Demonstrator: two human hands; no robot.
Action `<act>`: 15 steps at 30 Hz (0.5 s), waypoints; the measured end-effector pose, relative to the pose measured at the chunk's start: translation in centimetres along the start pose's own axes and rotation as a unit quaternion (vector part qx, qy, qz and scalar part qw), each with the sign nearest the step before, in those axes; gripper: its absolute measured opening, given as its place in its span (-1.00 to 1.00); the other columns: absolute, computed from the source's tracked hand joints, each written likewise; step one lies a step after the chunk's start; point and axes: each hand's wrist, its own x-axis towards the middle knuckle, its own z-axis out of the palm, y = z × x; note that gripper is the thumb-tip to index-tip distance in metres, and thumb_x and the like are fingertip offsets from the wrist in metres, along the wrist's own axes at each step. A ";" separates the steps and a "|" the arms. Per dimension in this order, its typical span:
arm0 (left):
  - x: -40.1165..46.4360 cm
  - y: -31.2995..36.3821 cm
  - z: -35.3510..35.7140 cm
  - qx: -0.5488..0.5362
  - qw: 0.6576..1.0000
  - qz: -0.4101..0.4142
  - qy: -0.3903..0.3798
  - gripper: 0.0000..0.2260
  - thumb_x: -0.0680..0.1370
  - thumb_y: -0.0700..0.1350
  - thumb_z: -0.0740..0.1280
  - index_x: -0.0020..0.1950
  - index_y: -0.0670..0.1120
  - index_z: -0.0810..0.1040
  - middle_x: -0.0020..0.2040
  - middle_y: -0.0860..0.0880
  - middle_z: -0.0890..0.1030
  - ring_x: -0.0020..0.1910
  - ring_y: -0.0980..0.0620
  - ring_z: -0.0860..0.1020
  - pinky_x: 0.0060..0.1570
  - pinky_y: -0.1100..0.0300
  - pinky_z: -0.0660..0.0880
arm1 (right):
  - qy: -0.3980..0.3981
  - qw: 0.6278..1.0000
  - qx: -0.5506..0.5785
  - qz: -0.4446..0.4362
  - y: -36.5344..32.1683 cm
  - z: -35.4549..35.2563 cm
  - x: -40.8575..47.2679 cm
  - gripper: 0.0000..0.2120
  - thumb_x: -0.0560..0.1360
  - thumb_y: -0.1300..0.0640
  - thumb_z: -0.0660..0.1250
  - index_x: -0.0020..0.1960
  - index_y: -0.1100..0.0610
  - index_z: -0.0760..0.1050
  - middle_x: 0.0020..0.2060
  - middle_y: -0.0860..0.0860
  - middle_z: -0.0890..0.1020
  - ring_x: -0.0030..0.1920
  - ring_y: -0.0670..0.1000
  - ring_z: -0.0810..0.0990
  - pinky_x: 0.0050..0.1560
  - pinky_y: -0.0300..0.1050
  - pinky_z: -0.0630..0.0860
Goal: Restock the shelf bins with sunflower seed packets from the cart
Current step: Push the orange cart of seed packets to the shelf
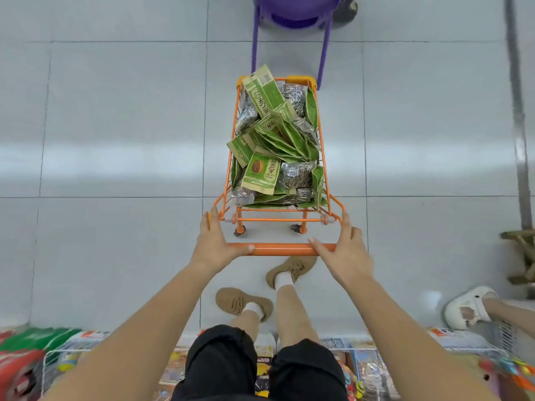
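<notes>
Orange cart [278,198] standing on grey tile floor [115,140], open floor lying left and right; purple stool [292,18] sitting just ahead. Left hand [215,241] and right hand [344,250] gripping handle bar [282,249] ends. Sunflower seed packets [278,140] piling in basket, beyond both hands.

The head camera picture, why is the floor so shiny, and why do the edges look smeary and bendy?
In the head view, ceiling light glares in a pale band across the glossy floor tiles behind the orange cart; the wide-angle lens bends the tile lines and stretches the arms; the shelf bins along the bottom edge are smeared with blur, while the sunflower seed packets stay sharp.
</notes>
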 end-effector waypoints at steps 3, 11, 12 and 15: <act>1.5 4.4 0.7 0.041 0.999 0.029 -0.010 0.15 0.26 0.11 0.58 0.57 -0.03 -0.17 0.57 -0.09 -0.09 0.54 -0.08 0.02 0.42 0.00 0.16 | -0.027 0.998 0.055 0.019 3.0 -2.1 1.0 0.03 0.32 -0.46 0.25 0.54 -0.09 -0.23 0.42 0.10 0.26 0.33 0.15 0.42 0.10 0.06 0.46; 5.3 16.4 3.3 0.164 0.984 0.056 -0.051 0.16 0.27 0.07 0.59 0.57 -0.03 -0.19 0.57 -0.10 -0.12 0.52 -0.11 0.09 0.39 -0.02 0.22 | -0.043 0.988 0.132 0.062 9.1 -7.0 4.7 0.08 0.30 -0.44 0.32 0.54 -0.12 -0.27 0.44 0.08 0.29 0.28 0.14 0.48 0.02 0.01 0.48; 5.8 18.1 3.9 0.173 0.981 0.064 -0.056 0.16 0.27 0.07 0.59 0.57 -0.03 -0.19 0.57 -0.10 -0.12 0.52 -0.11 0.10 0.39 -0.03 0.22 | -0.038 0.987 0.141 0.069 10.0 -7.7 5.4 0.07 0.31 -0.43 0.32 0.54 -0.12 -0.26 0.45 0.08 0.29 0.28 0.14 0.48 0.00 0.00 0.47; 7.2 23.6 6.2 0.203 0.973 0.083 -0.068 0.15 0.29 0.07 0.58 0.57 -0.04 -0.21 0.57 -0.11 -0.13 0.53 -0.11 0.07 0.40 -0.02 0.20 | -0.024 0.983 0.155 0.092 12.9 -10.5 7.8 0.06 0.32 -0.42 0.32 0.54 -0.11 -0.26 0.44 0.08 0.28 0.27 0.14 0.49 -0.02 -0.02 0.45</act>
